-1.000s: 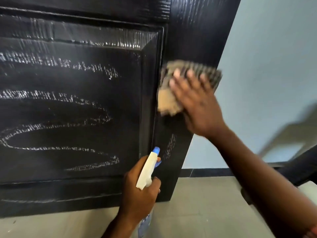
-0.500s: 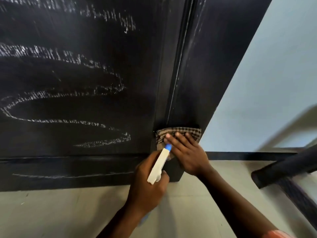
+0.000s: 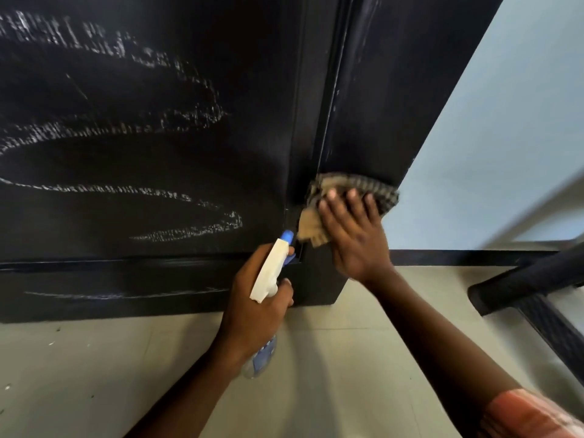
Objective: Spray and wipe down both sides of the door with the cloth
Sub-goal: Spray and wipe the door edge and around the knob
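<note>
Head view showed the right hand (image 3: 354, 235) spread flat, pressing the checked cloth (image 3: 344, 197) against the black door (image 3: 379, 105) near its lower right corner. The left hand (image 3: 256, 305) was clenched around a spray bottle (image 3: 270, 273) (blue nozzle pointing up at the door), just below the cloth. Whitish smear streaks (image 3: 177, 118) curved across the door panel, above the tiled floor (image 3: 94, 374).

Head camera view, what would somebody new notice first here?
Probably the white looping streaks across the black door. Next, low at the door's right edge, the right hand presses a checked cloth flat against it, while the left hand grips a spray bottle just beside it.
</note>
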Tool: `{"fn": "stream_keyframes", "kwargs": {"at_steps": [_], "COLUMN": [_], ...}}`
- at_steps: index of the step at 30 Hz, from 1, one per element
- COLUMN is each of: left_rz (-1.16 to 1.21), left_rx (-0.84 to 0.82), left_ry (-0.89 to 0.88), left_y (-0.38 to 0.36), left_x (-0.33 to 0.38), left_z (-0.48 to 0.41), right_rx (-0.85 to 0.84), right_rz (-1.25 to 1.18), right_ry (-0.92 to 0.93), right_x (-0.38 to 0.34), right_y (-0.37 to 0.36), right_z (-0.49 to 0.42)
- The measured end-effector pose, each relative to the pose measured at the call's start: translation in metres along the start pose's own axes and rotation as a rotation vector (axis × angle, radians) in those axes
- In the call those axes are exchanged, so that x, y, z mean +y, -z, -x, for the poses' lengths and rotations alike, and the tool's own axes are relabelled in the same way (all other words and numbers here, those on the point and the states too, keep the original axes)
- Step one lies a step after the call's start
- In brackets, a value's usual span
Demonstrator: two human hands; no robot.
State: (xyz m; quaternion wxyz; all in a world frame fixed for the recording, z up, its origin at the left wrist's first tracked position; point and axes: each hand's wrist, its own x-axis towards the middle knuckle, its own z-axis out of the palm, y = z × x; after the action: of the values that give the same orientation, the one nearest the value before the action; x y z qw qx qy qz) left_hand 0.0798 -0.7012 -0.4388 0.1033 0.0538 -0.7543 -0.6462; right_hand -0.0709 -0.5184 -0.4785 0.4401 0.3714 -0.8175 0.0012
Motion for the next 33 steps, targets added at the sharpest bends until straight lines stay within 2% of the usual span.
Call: {"fn": "stream_keyframes", "kwargs": {"at_steps": [4, 6, 9, 12, 14, 19, 22, 24, 27, 33], "left_rz": [-0.088, -0.101, -0.104, -0.113, -0.118, -0.121, -0.149, -0.185, -0.242, -0.229], "left_rx": [-0.021, -0.040, -0.101, -0.157, -0.185, -0.195, -0.190, -0.167, -0.117, -0.066], "left_ry": [-0.027, -0.030, -0.044, -0.041, -0.018, 0.021, 0.027, 0.031, 0.082, 0.213], "left_y": [0.008, 0.011, 0.015, 0.015, 0.012, 0.011, 0.015, 0.020, 0.027, 0.048], "left_x": [-0.006, -0.009, -0.014, -0.019, -0.025, -0.036, -0.036, -0.038, -0.051, -0.071], "left_z": [0.007, 0.008, 0.010, 0.011, 0.013, 0.013, 0.013, 0.013, 0.018, 0.027], "right_rx": [-0.316, -0.358, -0.218, 0.008, 0.086, 0.165, 0.034, -0.083, -0.119, 0.109], "right_rz": [0.053, 0.060, 0.021, -0.055, -0.085, -0.060, -0.069, -0.098, -0.223, -0.541], "right_ry": [0.135, 0.138, 0.095, -0.090, -0.125, -0.128, -0.146, -0.258, -0.609, -1.230], "right_x": [-0.034, -0.039, -0.027, -0.009, -0.005, -0.014, -0.045, -0.076, -0.125, -0.158], "right_y": [-0.032, -0.037, -0.034, -0.013, -0.003, -0.028, -0.061, -0.080, -0.096, -0.095], "right_z": [0.079, 0.089, 0.073, 0.023, 0.000, 0.013, 0.064, 0.101, 0.113, 0.086]}}
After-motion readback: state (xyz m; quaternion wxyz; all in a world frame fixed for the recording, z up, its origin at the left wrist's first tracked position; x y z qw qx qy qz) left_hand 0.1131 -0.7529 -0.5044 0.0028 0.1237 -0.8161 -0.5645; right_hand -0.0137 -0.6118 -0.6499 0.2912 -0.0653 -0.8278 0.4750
